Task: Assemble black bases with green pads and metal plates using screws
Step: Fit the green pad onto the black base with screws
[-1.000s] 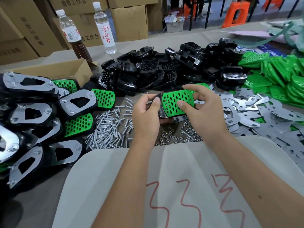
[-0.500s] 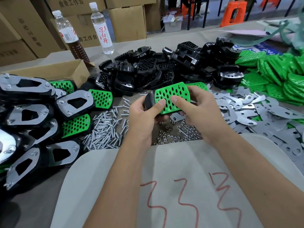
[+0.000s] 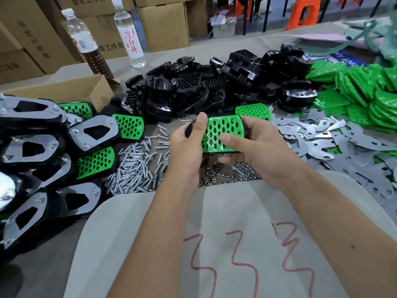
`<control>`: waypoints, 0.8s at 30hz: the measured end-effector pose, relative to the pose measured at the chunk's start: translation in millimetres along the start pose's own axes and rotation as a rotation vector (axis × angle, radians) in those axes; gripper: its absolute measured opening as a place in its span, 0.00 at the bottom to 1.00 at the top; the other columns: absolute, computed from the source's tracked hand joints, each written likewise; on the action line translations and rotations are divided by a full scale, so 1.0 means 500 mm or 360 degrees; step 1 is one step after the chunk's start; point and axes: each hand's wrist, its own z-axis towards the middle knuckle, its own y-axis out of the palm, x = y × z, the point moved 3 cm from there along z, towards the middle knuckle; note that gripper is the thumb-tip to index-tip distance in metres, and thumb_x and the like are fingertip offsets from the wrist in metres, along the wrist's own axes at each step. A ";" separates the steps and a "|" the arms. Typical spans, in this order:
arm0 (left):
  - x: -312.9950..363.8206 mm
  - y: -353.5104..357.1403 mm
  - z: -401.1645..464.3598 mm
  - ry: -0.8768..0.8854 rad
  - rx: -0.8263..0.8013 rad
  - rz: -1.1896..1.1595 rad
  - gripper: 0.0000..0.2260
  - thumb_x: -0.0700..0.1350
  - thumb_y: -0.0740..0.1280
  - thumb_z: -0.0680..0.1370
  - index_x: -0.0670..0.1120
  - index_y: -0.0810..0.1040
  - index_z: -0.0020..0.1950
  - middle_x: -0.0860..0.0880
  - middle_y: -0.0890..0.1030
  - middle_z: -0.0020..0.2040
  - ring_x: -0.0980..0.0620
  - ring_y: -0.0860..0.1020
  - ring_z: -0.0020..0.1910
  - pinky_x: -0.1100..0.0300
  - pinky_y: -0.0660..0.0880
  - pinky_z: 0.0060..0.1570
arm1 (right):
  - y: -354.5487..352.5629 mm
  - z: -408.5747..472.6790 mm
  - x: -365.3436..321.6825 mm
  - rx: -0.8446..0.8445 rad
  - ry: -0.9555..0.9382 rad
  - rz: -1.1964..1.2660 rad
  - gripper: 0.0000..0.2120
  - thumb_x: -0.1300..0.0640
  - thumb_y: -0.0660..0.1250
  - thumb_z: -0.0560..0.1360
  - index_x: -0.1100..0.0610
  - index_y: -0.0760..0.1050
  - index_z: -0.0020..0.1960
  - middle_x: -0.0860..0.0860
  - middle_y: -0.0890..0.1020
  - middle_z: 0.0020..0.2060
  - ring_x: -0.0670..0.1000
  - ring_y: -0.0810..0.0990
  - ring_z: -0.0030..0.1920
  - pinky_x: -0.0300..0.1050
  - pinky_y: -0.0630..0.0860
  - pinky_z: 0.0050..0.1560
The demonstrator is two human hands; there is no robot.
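Both hands hold a black base with a perforated green pad [image 3: 223,132] on top, above the table's middle. My left hand [image 3: 187,151] grips its left end, thumb on the pad's edge. My right hand [image 3: 257,147] grips the right end, thumb pressing on the pad's face. A pile of bare black bases [image 3: 214,87] lies behind. Loose green pads [image 3: 361,93] are heaped at the right, metal plates [image 3: 326,143] spread at the right, screws [image 3: 137,166] lie left of my hands, and small nuts [image 3: 225,175] lie under them.
Finished assemblies with metal plates [image 3: 43,151] are stacked at the left. An open cardboard box [image 3: 64,91] and two bottles [image 3: 129,33] stand behind them. A pale board with red marks [image 3: 236,244] covers the near edge. Cartons line the back.
The base with the pad has turned from tilted to lying level between my hands. My right thumb has slid onto the pad's face.
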 end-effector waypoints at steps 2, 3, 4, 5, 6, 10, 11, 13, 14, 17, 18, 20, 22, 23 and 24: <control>0.002 0.003 -0.003 -0.0048 -0.0025 -0.0023 0.19 0.57 0.68 0.81 0.39 0.83 0.54 0.41 0.87 0.46 0.46 0.86 0.40 0.55 0.80 0.32 | -0.003 -0.002 -0.002 -0.0050 0.0021 0.0044 0.19 0.59 0.75 0.71 0.61 0.80 0.61 0.59 0.87 0.54 0.59 0.87 0.53 0.46 0.85 0.42; 0.003 0.004 -0.004 -0.0060 -0.0026 -0.0004 0.21 0.58 0.68 0.81 0.39 0.83 0.55 0.40 0.87 0.47 0.45 0.86 0.40 0.55 0.80 0.32 | -0.004 -0.002 -0.002 -0.0061 0.0027 0.0044 0.18 0.59 0.74 0.72 0.61 0.80 0.61 0.59 0.87 0.55 0.59 0.87 0.54 0.47 0.85 0.43; 0.004 0.004 -0.005 -0.0066 -0.0027 0.0020 0.22 0.59 0.68 0.81 0.39 0.82 0.56 0.39 0.87 0.49 0.45 0.86 0.41 0.55 0.79 0.32 | -0.005 -0.001 -0.001 -0.0059 0.0029 0.0029 0.17 0.61 0.74 0.73 0.61 0.80 0.61 0.59 0.87 0.54 0.59 0.87 0.54 0.47 0.85 0.43; 0.003 0.004 -0.007 -0.0065 -0.0029 0.0043 0.23 0.59 0.67 0.80 0.39 0.81 0.58 0.38 0.87 0.51 0.44 0.85 0.43 0.54 0.80 0.33 | -0.006 -0.001 0.001 -0.0045 0.0025 -0.0001 0.15 0.63 0.73 0.74 0.61 0.80 0.60 0.59 0.87 0.54 0.59 0.87 0.54 0.46 0.85 0.42; 0.002 0.004 -0.008 -0.0053 -0.0033 0.0066 0.23 0.59 0.67 0.80 0.38 0.81 0.59 0.37 0.86 0.53 0.42 0.85 0.46 0.52 0.81 0.37 | -0.007 -0.001 0.002 -0.0022 0.0016 -0.0034 0.13 0.65 0.72 0.76 0.61 0.80 0.60 0.59 0.87 0.53 0.59 0.88 0.53 0.46 0.85 0.41; 0.006 0.005 -0.011 -0.0005 -0.0062 0.0157 0.27 0.61 0.69 0.77 0.37 0.79 0.60 0.36 0.85 0.55 0.34 0.84 0.55 0.36 0.82 0.52 | -0.008 -0.001 0.004 0.0051 -0.0034 -0.0096 0.11 0.70 0.71 0.77 0.62 0.80 0.58 0.59 0.88 0.50 0.59 0.88 0.49 0.45 0.84 0.36; 0.007 0.006 -0.012 -0.0021 -0.0079 0.0148 0.28 0.61 0.69 0.76 0.37 0.80 0.60 0.36 0.85 0.55 0.34 0.84 0.54 0.36 0.83 0.51 | -0.009 -0.001 0.003 0.0055 -0.0041 -0.0093 0.11 0.69 0.72 0.76 0.62 0.80 0.58 0.59 0.87 0.50 0.59 0.88 0.48 0.44 0.84 0.35; 0.007 0.007 -0.016 -0.0069 -0.0111 0.0056 0.25 0.59 0.68 0.79 0.37 0.80 0.59 0.38 0.86 0.52 0.38 0.87 0.47 0.44 0.85 0.40 | -0.013 -0.002 -0.001 0.0039 -0.0054 -0.0071 0.13 0.65 0.74 0.74 0.62 0.80 0.58 0.61 0.87 0.52 0.59 0.88 0.49 0.43 0.83 0.35; 0.008 0.007 -0.017 -0.0091 -0.0133 0.0007 0.23 0.58 0.67 0.81 0.37 0.81 0.58 0.39 0.87 0.50 0.41 0.87 0.43 0.49 0.84 0.36 | -0.015 -0.002 -0.003 0.0024 -0.0049 -0.0055 0.15 0.63 0.75 0.73 0.62 0.80 0.59 0.61 0.86 0.53 0.59 0.87 0.50 0.42 0.83 0.35; 0.007 0.003 -0.015 -0.0094 -0.0201 -0.0062 0.19 0.54 0.67 0.83 0.38 0.81 0.56 0.42 0.87 0.45 0.46 0.86 0.39 0.53 0.82 0.32 | -0.020 -0.002 -0.004 -0.0026 -0.0005 -0.0004 0.18 0.60 0.74 0.71 0.62 0.80 0.61 0.61 0.86 0.54 0.59 0.87 0.51 0.41 0.83 0.36; 0.008 0.002 -0.015 -0.0092 -0.0202 -0.0078 0.18 0.54 0.67 0.83 0.38 0.81 0.56 0.42 0.86 0.45 0.47 0.86 0.39 0.53 0.82 0.33 | -0.020 -0.001 -0.002 -0.0029 0.0000 0.0000 0.18 0.60 0.74 0.72 0.62 0.80 0.61 0.61 0.86 0.54 0.60 0.87 0.51 0.42 0.84 0.37; 0.010 0.003 -0.015 -0.0069 -0.0171 -0.0103 0.17 0.52 0.68 0.83 0.37 0.81 0.56 0.42 0.86 0.45 0.47 0.86 0.40 0.51 0.83 0.35 | -0.016 0.002 -0.001 -0.0015 -0.0016 0.0008 0.17 0.60 0.73 0.72 0.62 0.80 0.60 0.61 0.86 0.54 0.61 0.87 0.53 0.45 0.85 0.42; 0.009 0.001 -0.013 0.0008 -0.0097 -0.0063 0.14 0.51 0.70 0.82 0.40 0.82 0.52 0.43 0.86 0.45 0.45 0.85 0.42 0.44 0.84 0.41 | -0.014 0.003 0.002 -0.0002 -0.0051 0.0002 0.16 0.60 0.72 0.74 0.63 0.80 0.61 0.61 0.86 0.55 0.61 0.86 0.55 0.51 0.85 0.49; 0.008 0.001 -0.011 0.0048 -0.0056 -0.0021 0.13 0.51 0.70 0.82 0.41 0.82 0.50 0.43 0.85 0.44 0.44 0.84 0.43 0.40 0.83 0.45 | -0.013 0.003 0.003 -0.0003 -0.0051 -0.0013 0.15 0.60 0.71 0.77 0.63 0.80 0.62 0.61 0.86 0.56 0.62 0.86 0.56 0.53 0.85 0.52; 0.008 0.000 -0.011 0.0069 -0.0019 0.0009 0.13 0.51 0.70 0.82 0.41 0.82 0.48 0.43 0.85 0.44 0.42 0.84 0.44 0.36 0.82 0.48 | -0.013 0.003 0.003 -0.0008 -0.0043 -0.0030 0.13 0.61 0.69 0.79 0.63 0.80 0.62 0.61 0.86 0.56 0.62 0.86 0.57 0.55 0.84 0.53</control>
